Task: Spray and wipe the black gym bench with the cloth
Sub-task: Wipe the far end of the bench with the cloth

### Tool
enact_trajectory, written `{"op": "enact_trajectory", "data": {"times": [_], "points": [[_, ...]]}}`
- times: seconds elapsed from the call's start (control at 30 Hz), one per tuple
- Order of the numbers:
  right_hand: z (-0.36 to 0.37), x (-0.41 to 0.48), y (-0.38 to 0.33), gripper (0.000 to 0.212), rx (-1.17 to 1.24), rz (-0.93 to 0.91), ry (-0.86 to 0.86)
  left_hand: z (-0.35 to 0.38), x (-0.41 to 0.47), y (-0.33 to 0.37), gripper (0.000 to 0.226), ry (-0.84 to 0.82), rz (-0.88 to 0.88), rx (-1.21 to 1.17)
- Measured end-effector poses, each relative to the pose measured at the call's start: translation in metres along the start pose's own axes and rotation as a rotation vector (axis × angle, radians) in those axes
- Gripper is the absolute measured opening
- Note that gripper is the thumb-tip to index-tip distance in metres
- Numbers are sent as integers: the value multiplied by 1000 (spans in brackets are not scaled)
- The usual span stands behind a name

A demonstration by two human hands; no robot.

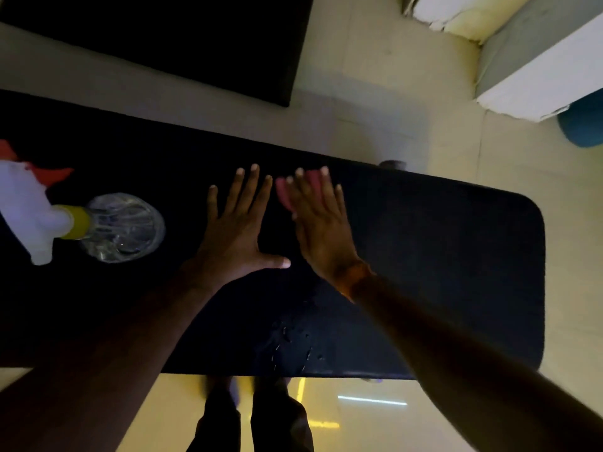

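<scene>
Two hands [280,223], one cloth [287,190], one bench [440,256].

You cannot read any text, label, brand or number here. The spray bottle [120,228] that stands on the bench [440,256] is clear plastic and shows no label on the side you see. The bench top is plain black, with no print or sign on it.
</scene>
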State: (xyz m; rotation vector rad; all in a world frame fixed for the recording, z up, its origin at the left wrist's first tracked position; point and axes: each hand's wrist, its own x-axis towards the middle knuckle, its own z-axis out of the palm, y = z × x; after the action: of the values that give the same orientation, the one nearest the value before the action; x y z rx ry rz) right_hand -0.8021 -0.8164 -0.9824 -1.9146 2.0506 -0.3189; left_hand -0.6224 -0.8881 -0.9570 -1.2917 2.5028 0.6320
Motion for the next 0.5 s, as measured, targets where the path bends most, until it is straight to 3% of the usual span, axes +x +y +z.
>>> {"op": "enact_trajectory", "data": {"times": [0.07, 0.17, 0.2, 0.23, 0.33, 0.4, 0.5], "points": [[-10, 9, 33, 58, -129, -145, -16, -1, -2, 0, 152, 0, -14, 0], [-15, 43, 37, 54, -57, 332, 109, -1, -5, -1, 153, 4, -42, 5], [-9, 47, 20, 55, 20, 448, 130, -1, -6, -2, 153, 4, -52, 0], [-2, 46, 1, 56, 63, 441, 133, 0, -8, -2, 152, 11, -63, -6], [4, 30, -5, 57, 7, 8, -9, 1, -15, -1, 151, 17, -87, -31], [-10, 40, 28, 56, -96, -98, -31, 3, -21, -4, 151, 34, -106, -74], [-12, 51, 17, 55, -15, 323, 64, 4, -31, -11, 151, 56, -144, -113]]}}
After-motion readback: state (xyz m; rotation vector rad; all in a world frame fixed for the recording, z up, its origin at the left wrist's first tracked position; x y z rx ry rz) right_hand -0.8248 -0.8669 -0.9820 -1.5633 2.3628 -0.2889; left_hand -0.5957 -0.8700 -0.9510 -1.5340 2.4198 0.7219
